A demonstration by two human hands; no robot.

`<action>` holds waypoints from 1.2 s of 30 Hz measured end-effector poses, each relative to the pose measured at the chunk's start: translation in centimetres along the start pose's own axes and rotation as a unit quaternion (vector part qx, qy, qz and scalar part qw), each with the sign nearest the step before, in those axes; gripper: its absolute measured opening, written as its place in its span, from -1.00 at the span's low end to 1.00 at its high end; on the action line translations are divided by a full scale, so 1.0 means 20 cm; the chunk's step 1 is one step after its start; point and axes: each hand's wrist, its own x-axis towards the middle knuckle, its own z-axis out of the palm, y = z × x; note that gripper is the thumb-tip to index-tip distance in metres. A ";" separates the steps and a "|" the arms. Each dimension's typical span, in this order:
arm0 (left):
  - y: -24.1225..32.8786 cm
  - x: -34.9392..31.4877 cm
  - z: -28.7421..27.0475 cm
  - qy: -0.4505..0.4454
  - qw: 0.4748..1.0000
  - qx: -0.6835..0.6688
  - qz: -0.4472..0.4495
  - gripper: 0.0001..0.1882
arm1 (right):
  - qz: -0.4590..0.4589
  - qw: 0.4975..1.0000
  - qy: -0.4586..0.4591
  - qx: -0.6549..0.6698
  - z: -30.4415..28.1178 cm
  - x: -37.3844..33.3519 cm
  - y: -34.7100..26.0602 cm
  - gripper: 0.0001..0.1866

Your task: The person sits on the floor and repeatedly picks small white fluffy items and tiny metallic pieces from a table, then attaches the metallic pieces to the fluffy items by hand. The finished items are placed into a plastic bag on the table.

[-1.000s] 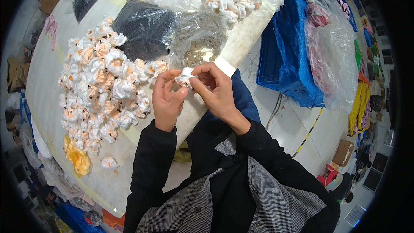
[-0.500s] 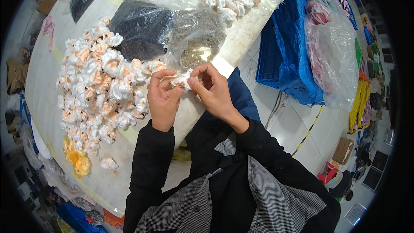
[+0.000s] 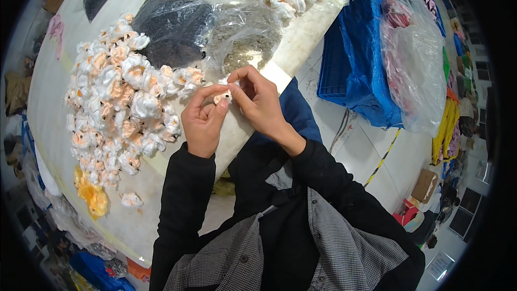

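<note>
- I see one small white-and-peach flower point(image 3: 222, 97) held over the desk point(image 3: 148, 218), near its edge.
- The left hand point(image 3: 202, 123) and the right hand point(image 3: 262, 105) are close together, both pinching this flower with the fingertips.
- To their left, I see a big pile of similar flowers point(image 3: 121, 97).
- Beyond the hands lies a clear bag point(image 3: 242, 40) with small pale pieces, just beside a dark-filled bag point(image 3: 172, 27).
</note>
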 end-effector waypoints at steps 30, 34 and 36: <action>0.06 0.04 -0.04 -0.025 0.943 0.306 0.126 -0.81 | -0.085 0.991 -0.037 -0.097 -0.06 -0.05 -0.09 -0.89; 0.05 0.03 -0.04 -0.014 0.937 0.312 0.154 -0.90 | -0.080 0.991 -0.051 -0.093 -0.06 -0.05 -0.09 -0.88; 0.05 0.02 -0.04 -0.009 0.936 0.313 0.162 -0.91 | -0.079 0.990 -0.058 -0.101 -0.06 -0.05 -0.09 -0.88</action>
